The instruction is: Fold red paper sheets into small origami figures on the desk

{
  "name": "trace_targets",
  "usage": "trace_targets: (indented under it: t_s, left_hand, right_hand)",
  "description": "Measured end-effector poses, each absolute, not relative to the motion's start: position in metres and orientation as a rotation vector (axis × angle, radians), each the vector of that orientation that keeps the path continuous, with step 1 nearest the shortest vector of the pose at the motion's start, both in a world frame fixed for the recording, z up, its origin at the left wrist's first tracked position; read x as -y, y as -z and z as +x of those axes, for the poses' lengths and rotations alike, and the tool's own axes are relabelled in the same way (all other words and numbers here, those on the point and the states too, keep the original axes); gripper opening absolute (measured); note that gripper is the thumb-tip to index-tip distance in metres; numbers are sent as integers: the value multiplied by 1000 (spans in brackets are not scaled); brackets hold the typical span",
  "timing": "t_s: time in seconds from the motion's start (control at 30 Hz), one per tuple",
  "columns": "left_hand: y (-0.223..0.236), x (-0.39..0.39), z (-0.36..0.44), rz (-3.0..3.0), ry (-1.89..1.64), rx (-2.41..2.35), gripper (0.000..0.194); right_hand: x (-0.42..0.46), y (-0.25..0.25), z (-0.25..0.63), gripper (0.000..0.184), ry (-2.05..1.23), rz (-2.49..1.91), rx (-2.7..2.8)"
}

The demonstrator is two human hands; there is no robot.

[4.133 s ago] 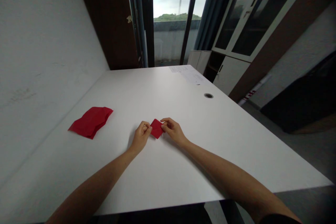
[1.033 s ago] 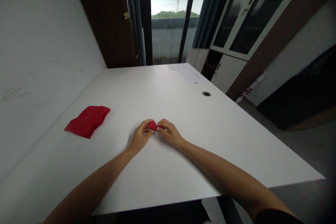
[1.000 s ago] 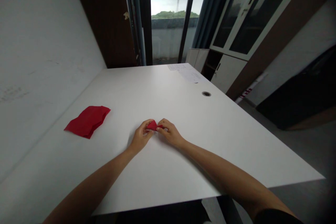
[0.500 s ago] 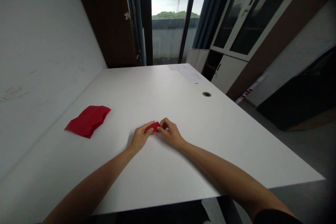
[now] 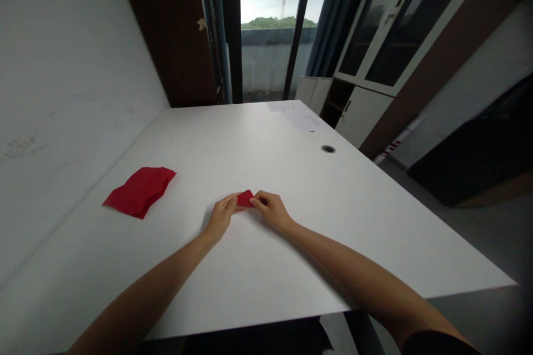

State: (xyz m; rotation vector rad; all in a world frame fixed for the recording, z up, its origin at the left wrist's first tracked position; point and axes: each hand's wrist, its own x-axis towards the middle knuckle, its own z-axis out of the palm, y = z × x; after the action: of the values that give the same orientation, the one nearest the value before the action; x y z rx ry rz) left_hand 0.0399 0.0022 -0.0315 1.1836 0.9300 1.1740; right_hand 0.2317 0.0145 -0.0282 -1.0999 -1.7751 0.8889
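Wall [image 5: 70, 66], painted white, bounded the left side of the white desk [image 5: 250, 283]. Creased red sheet [image 5: 139, 192] lay flat on the desktop, well apart from both hands and untouched. Left hand [image 5: 222, 215] came in from the lower left, its fingers and thumb closed in a narrow pinch on the left end of the folded red paper [image 5: 245, 198]. That small piece sat between the hands, just above the desktop or resting on it; contact could not be determined. Right hand [image 5: 270, 211] held the right end in a similar narrow pinch. Change noted: half a second earlier the right fingers curled over the piece, but they now lay lower and straighter, leaving more red showing between the hands. The piece looked like a narrow wedge. Its fold count, underside and gripped ends were hidden by the fingers, and the exact finger contact was hard to resolve at this size. Both forearms ran off the lower edge of the view, with a dark sleeve [image 5: 437, 344] cut off at lower right. Cable grommet [image 5: 328, 148] and loose papers [image 5: 296, 116] lay toward the far right of the desk.
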Motion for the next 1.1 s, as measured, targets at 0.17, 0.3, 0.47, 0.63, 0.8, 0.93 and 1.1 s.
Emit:
trace_targets:
  t_s: [0.17,0.3,0.47,0.63,0.8,0.93,1.1]
  left_hand:
    - [34,-4,36,1409,-1127,-1112,34]
    - [31,0,36,1502,-1067,-1173,30]
    - [28,1,39,1504,-1062,-1121,32]
    - [26,0,38,1475,-1087,-1121,35]
    - [24,0,38,1456,-1128,-1156,36]
    - [23,1,39,1433,-1131,-1182,37]
    - [25,1,39,1393,-1092,-1129,37]
  right_hand:
    - [-18,26,232,28,-767,-1089,1747]
    - [-17,25,229,26,-791,-1073,1812]
    - [-14,24,225,30,-768,-1071,1888]
    - [-19,24,230,36,-855,-1080,1847]
    - [-24,24,236,41,-937,-1085,1755]
    - [-24,24,237,43,-933,-1117,1701]
    - [-23,25,238,46,-896,-1102,1717]
